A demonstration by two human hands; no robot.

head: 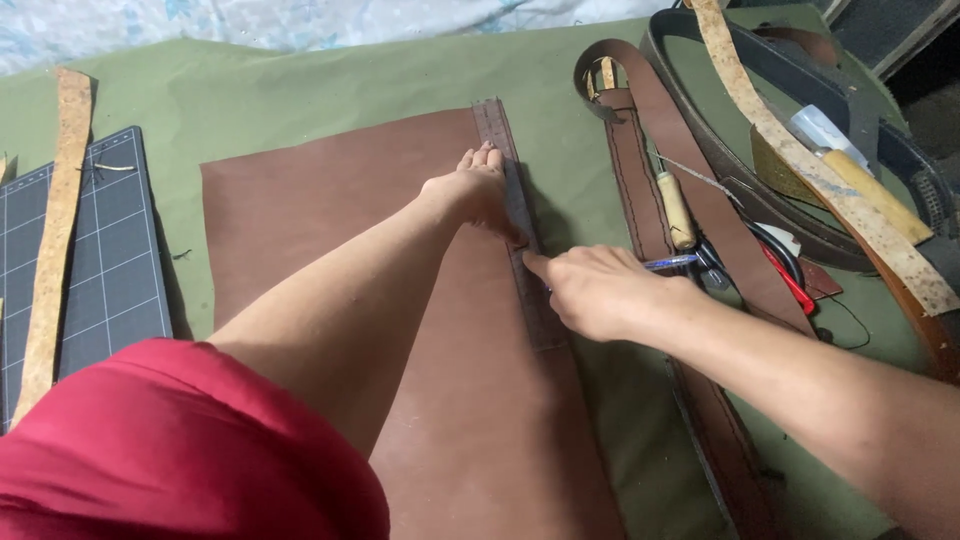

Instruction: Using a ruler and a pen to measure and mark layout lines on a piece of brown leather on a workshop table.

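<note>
green cloth (300,110): covers the whole work surface, everything lies on it; pale patterned fabric along 12 o'clock edge.
leather sheet (330,190): biggest item, centre of view, flat. Matte mid-brown, some pale scuffing toward 6 o'clock, straight cut edges. Its 3 o'clock edge runs under the ruler.
cutting mat (100,260): dark with pale grid, at 9 o'clock of the sheet, apart from it.
cork strips: one (55,230) laid across the mat at 9 o'clock, another (800,150) slanting at 2 o'clock over the belts.
belts (700,170): brown and dark straps piled at 1–3 o'clock, one stitched strap running down to 5 o'clock; parked off to the side, probably to keep the sheet free.
metal ruler (515,210): long, dark, lies along the sheet's 3 o'clock edge, pointing 12 to 6.
left hand (475,190): arm crosses the sheet; hand flat, fingers stretched, pressing down on the ruler near its 12 o'clock half. Likely pinning it so it can't slide.
right hand (600,290): curled, holding a blue pen (670,263); forefinger tip touching the ruler's edge at mid-length. Pen tip hidden, can't tell if it touches leather.
small tools: wood-handled awl (678,210) and red-handled scissors (785,270) at 3 o'clock, just beside the right hand, in easy reach.
red sleeve (180,450): fills 7 o'clock corner.
</note>
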